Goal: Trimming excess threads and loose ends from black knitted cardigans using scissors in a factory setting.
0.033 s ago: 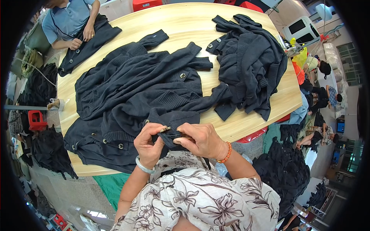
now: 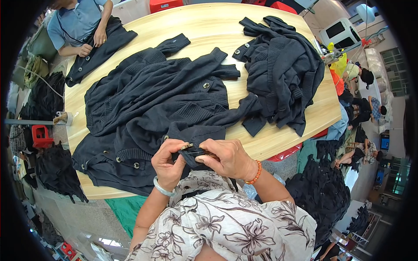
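Observation:
At the table's near edge, a black knit cardigan (image 2: pixel 198 132) is bunched up between my hands. My left hand (image 2: pixel 168 164) is closed in a pinch on its folded edge, where a pale round button (image 2: pixel 187 146) shows by the fingertips. My right hand (image 2: pixel 225 159) pinches the same fold from the other side, thumb and forefinger together. A thin bright line (image 2: pixel 197 152), needle or thread, crosses the dark cloth between them; its right end disappears at my right fingers. Those fingers partly hide what else they hold.
More black cardigans (image 2: pixel 143 87) spread across the wooden table (image 2: pixel 209 21), with a heap (image 2: pixel 283 74) at the right. At the far left a person (image 2: pixel 80 26) handles another dark buttoned garment (image 2: pixel 100 50). Red stools (image 2: pixel 41 135) and dark garment piles (image 2: pixel 315 191) stand around the table.

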### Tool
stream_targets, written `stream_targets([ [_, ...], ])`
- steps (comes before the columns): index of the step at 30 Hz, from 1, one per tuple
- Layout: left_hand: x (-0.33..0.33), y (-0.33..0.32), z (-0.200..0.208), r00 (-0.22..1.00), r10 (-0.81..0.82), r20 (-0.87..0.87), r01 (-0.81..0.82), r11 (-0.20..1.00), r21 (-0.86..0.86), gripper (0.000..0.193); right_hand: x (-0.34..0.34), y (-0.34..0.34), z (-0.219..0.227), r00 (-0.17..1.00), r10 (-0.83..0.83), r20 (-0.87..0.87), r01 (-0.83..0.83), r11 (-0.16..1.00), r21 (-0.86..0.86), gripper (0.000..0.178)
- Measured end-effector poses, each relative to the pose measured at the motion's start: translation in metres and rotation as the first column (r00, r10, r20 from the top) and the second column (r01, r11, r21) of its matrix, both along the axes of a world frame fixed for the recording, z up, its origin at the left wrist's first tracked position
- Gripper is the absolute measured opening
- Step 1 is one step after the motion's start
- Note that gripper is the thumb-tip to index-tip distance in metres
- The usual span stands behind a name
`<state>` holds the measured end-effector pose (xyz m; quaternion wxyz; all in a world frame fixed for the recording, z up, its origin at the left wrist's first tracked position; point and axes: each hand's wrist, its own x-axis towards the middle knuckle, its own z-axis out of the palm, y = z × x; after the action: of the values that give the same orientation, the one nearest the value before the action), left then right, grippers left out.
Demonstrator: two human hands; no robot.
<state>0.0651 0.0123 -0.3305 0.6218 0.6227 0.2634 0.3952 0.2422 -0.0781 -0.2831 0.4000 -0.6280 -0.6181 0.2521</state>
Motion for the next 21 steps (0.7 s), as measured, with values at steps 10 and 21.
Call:
stream_targets([
  [10, 0.001, 0.002, -0.006, 0.998, -0.068, -0.004, 0.067, 0.993, -0.094, 0.015, -0.003, -0.003, -0.009, 0.958, -0.173, -0.227, 0.171, 0.985, -0.03, 0.023],
  [21, 0.007, -0.002, -0.004, 0.997, -0.054, -0.047, 0.049, 0.993, -0.109, 0.016, -0.003, 0.018, -0.022, 0.948, -0.097, -0.303, 0.1, 0.995, -0.003, 0.015],
])
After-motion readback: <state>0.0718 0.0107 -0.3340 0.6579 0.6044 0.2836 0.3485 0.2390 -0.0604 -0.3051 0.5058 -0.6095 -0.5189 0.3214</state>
